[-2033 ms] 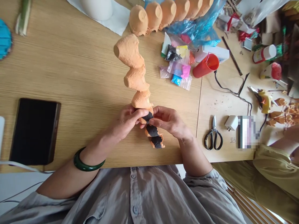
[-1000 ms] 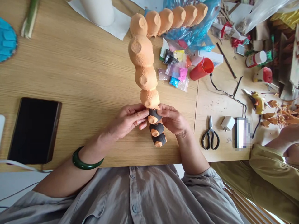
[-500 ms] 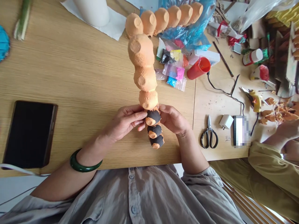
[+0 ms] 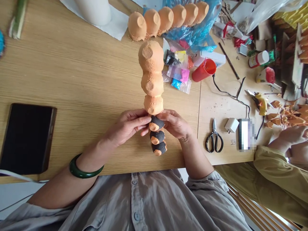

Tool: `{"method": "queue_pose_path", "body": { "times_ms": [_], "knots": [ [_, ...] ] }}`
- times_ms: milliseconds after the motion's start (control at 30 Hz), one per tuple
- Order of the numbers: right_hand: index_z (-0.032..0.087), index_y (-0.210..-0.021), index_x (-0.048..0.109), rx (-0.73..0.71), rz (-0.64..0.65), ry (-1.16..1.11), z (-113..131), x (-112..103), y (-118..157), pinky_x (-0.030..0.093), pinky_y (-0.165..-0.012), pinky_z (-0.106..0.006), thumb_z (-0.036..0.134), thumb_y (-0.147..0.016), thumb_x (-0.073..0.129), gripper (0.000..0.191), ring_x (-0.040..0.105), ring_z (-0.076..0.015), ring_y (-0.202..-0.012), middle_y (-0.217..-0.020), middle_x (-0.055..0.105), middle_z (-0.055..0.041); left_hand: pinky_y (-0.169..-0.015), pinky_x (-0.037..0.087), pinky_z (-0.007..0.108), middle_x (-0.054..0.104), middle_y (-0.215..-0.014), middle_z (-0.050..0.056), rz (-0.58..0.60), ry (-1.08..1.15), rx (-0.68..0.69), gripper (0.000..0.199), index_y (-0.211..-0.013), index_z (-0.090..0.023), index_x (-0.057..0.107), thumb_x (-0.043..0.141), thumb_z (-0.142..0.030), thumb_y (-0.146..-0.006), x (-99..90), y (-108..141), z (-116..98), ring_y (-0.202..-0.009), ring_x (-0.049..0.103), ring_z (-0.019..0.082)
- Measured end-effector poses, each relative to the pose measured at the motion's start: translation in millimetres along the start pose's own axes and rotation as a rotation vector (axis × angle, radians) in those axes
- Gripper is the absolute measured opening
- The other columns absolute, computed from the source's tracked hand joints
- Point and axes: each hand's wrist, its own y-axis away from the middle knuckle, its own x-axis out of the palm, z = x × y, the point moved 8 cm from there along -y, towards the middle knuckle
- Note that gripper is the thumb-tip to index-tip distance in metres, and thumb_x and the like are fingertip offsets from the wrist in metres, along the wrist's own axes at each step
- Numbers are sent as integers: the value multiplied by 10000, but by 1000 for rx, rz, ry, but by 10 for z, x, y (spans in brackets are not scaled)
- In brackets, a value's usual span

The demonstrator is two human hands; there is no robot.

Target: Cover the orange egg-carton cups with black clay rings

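Observation:
A knobbly orange stick of joined rounded lumps (image 4: 152, 78) stands out in front of me, its larger lumps away from my body. Its near end carries dark grey caps (image 4: 157, 137) over the orange. My left hand (image 4: 131, 126) pinches it from the left, thumb and fingers at the uppermost dark lump. From the other side, my right hand (image 4: 175, 123) grips the same spot, fingers curled and partly hidden behind the lumps. Beyond its far end lies a row of similar orange lumps (image 4: 166, 20), partly on a blue plastic bag (image 4: 192, 37).
Small colored clay packets (image 4: 178, 69) and a red cup (image 4: 204, 70) lie to the right. Black-handled scissors (image 4: 214, 138), a white plug adapter (image 4: 231, 125) and a yellow glue gun (image 4: 261, 103) are farther right. A tablet (image 4: 27, 138) rests at left. A co-worker's hand (image 4: 292, 136) is at the right edge.
The far end of the orange stick has swung right and slightly toward me, opening a gap from the row of lumps behind. Both hands keep hold near the same place.

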Motion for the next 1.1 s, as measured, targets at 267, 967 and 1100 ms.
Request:
{"method": "queue_pose_path", "body": {
  "times_ms": [267, 967, 1100],
  "knots": [
    [180, -909, 764, 28, 47, -60, 5, -56, -7, 615, -760, -306, 398, -763, 880, 286, 720, -175, -722, -803, 791, -21, -422, 456, 159, 522, -697, -38, 7, 34, -11, 285, -913, -146, 865, 971, -406, -866, -10, 13, -3, -503, 337, 35],
    [205, -980, 741, -7, 78, -58, -85, -3, -121, 647, -818, -351, 565, -839, 814, 393, 761, -231, -789, -828, 815, -44, -471, 445, 165, 670, -678, 24, -128, 60, -6, 354, -814, -115, 796, 1039, -353, -714, -103, -25, -27, -538, 486, 62],
    [191, -972, 767, -45, 71, -20, -22, 44, -92, 631, -798, -317, 485, -842, 813, 325, 757, -213, -815, -861, 819, -45, -473, 427, 174, 641, -670, 15, -141, 14, 12, 366, -753, -139, 742, 1017, -379, -716, -117, -21, -38, -560, 487, 76]
  ]
}}
